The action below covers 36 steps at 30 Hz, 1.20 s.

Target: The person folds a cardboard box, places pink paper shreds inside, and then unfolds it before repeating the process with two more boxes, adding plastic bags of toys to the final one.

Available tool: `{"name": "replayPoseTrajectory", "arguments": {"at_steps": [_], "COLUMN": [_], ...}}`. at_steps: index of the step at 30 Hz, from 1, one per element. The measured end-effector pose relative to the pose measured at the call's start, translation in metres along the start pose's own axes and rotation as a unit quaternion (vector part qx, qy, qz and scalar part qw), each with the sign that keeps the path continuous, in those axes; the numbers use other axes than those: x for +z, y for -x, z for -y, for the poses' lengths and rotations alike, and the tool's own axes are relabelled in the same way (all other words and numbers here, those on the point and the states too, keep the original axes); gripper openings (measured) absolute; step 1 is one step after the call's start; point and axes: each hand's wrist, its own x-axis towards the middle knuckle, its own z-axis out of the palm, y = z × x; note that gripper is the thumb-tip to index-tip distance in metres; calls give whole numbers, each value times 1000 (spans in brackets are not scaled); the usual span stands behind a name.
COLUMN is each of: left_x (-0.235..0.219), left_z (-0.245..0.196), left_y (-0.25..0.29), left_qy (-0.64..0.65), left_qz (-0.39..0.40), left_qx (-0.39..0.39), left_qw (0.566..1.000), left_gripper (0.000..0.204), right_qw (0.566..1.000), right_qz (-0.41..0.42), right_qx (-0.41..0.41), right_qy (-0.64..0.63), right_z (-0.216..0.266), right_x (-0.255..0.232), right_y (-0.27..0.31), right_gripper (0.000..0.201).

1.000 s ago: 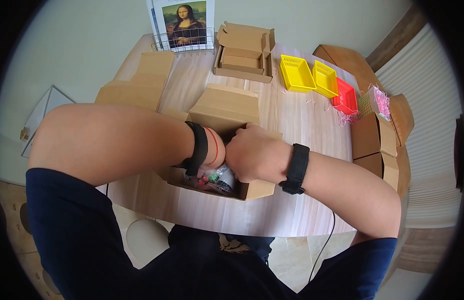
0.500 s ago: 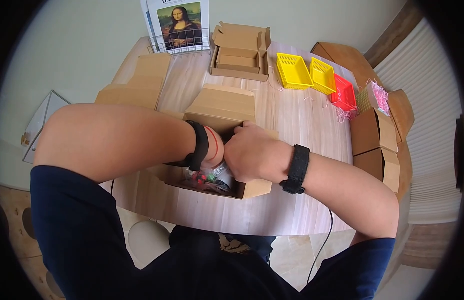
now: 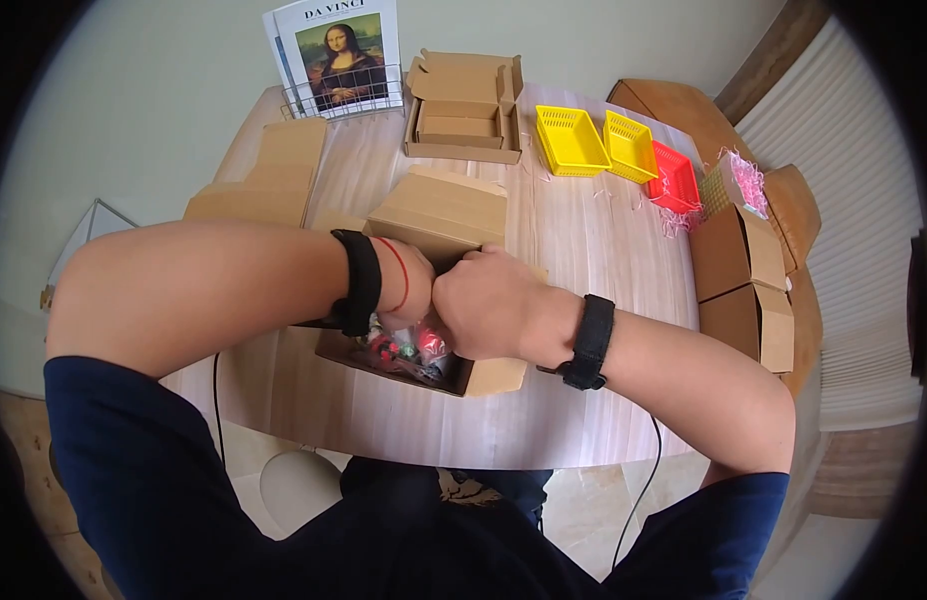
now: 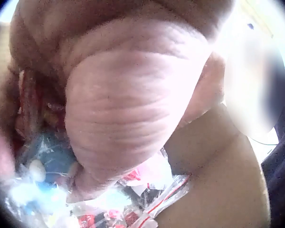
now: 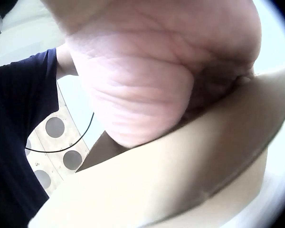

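An open cardboard box (image 3: 384,371) sits in front of me, its lid flap raised at the back. Inside lie clear plastic bags (image 3: 409,352) with red, green and dark small items; one bag (image 4: 173,192) has a red-striped zip edge. My left hand (image 3: 412,285) reaches into the box, thumb and fingers bent around clear plastic with something blue (image 4: 50,156) showing through. Right beside it, my right hand (image 3: 499,305) is over the box's right side, knuckles up. Its fingertips are hidden inside the box, so I cannot tell what they hold.
Behind are an open carton (image 3: 464,140), yellow baskets (image 3: 572,145), a red basket (image 3: 674,180) and a wire rack (image 3: 349,95) with a Da Vinci print. Cartons (image 3: 724,250) line the right edge, near pink paper shreds (image 3: 749,185). Another cardboard piece (image 3: 249,200) lies left.
The left hand has drawn a little left in the box, and a pinkish-red item in plastic now shows beneath the hands. The right hand stays nearly in place. The head view has shifted slightly.
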Motion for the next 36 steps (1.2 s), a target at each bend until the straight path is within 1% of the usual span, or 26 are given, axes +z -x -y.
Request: {"name": "replayPoseTrajectory", "arguments": {"at_steps": [1, 2, 5, 6, 9, 13, 16, 19, 20, 21, 23, 24, 27, 28, 30, 31, 32, 34, 35, 36], "left_x": [-4, -7, -7, -11, -8, -3, 1, 6, 11, 15, 23, 25, 32, 33, 37, 39, 42, 50, 56, 56], "left_z": [2, 2, 7, 9, 12, 14, 20, 35, 41, 46, 54, 57, 59, 59, 58, 57, 57, 59, 61, 62], "left_y": [7, 13, 36, 47, 66, 77, 82, 94, 97, 100, 109, 112, 119, 121, 123, 124, 125, 122, 118, 116], "left_qy": [-1, -2, 47, 49, 64, 89, 115, 176, 205, 232, 257, 270, 313, 323, 344, 357, 368, 380, 379, 376], "left_qz": [4, 7, -65, -60, -87, -113, -133, -167, -179, -191, -205, -210, -199, -196, -191, -204, -216, -241, -254, -267], "left_qx": [1, 2, -16, -3, 0, -17, -20, -3, 8, 20, 12, 7, -1, -5, -12, -8, -1, 14, 24, 36], "left_qw": [1000, 1000, 997, 997, 994, 990, 984, 970, 962, 953, 944, 940, 929, 926, 919, 912, 904, 893, 889, 886], "left_gripper": [36, 36, 35, 36, 37, 35, 34, 35, 35, 36, 37, 38, 42, 43, 46, 46, 46, 46, 46, 45], "right_qw": [1000, 1000, 999, 998, 994, 985, 981, 985, 986, 985, 985, 979, 956, 950, 957, 959, 962, 958, 956, 950], "right_qz": [-10, 4, 44, 59, 108, 166, 183, 167, 169, 170, 173, 199, 288, 306, 287, 276, 265, 280, 287, 312], "right_qx": [5, 0, -10, -11, -3, 4, 28, -38, -14, -10, 5, 27, -10, -31, -29, -29, -44, -33, -25, -3], "right_qy": [-5, -3, 0, 1, 19, 47, 57, 7, 7, 9, 14, 35, 46, 51, -20, -55, -42, -54, -61, -28], "right_z": [-1, 0, 3, 4, 10, 18, 15, 1, -1, 1, 2, 5, 11, 4, 3, 2, -5, -16, -11, -7], "right_x": [0, 0, -2, -3, -8, -19, -17, -28, -30, -30, -31, -26, -24, -12, -7, -2, 16, 47, 41, 33], "right_y": [0, -1, -4, -7, -13, -19, -40, -44, -45, -48, -52, -62, -82, -93, -99, -102, -114, -133, -131, -130], "right_gripper": [12, 13, 14, 14, 16, 19, 18, 18, 17, 16, 15, 21, 29, 32, 25, 23, 22, 22, 22, 22]}}
